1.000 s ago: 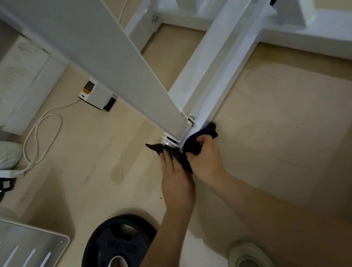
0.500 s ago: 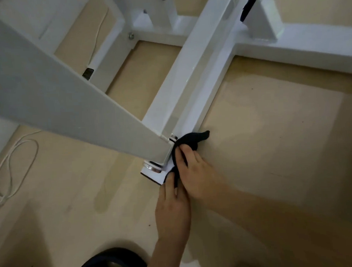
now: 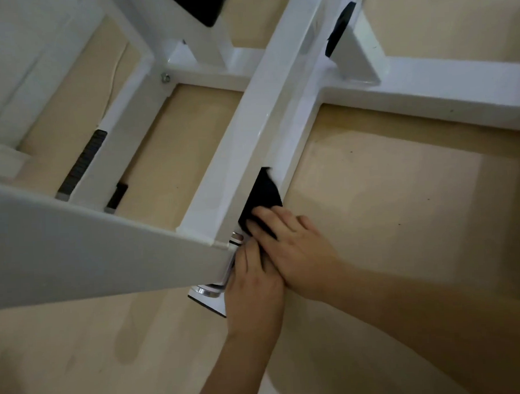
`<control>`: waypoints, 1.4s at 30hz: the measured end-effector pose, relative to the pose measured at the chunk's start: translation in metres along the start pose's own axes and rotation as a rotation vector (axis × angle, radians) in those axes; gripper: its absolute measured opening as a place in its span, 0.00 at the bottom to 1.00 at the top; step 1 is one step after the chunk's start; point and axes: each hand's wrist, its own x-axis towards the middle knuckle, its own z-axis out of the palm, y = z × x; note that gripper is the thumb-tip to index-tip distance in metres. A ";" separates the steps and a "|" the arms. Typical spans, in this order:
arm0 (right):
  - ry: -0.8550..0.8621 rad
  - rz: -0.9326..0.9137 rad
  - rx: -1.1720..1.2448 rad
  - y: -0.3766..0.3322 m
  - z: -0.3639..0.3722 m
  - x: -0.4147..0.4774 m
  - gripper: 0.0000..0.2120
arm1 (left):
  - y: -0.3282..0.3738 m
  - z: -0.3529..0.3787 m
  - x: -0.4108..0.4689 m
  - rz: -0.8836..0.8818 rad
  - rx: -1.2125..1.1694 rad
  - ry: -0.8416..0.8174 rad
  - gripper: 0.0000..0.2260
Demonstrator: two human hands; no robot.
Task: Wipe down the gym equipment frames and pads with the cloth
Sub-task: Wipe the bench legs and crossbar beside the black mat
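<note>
Down near the tan floor (image 3: 403, 220), a white frame beam (image 3: 250, 131) runs diagonally. The right hand (image 3: 293, 243) lies flat, fingers straight and close together, pressing a dark cloth (image 3: 263, 193) against the beam's right side near its lower end. The left hand (image 3: 253, 283) touches the right, fingers straight, resting at the beam's end above a shiny metal foot (image 3: 207, 290). A black ribbed strip (image 3: 84, 162) sits on a rail further left.

No readable text or labels.
</note>
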 end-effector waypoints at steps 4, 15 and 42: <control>-0.094 -0.164 -0.031 0.018 0.003 0.019 0.25 | -0.006 -0.004 -0.013 -0.009 0.022 0.088 0.17; -0.295 0.198 0.329 0.024 -0.046 0.024 0.14 | -0.006 -0.089 -0.001 -0.186 -0.092 0.143 0.09; 0.041 0.715 1.506 -0.012 -0.091 0.048 0.25 | -0.002 -0.130 0.155 -0.395 -0.166 -0.133 0.49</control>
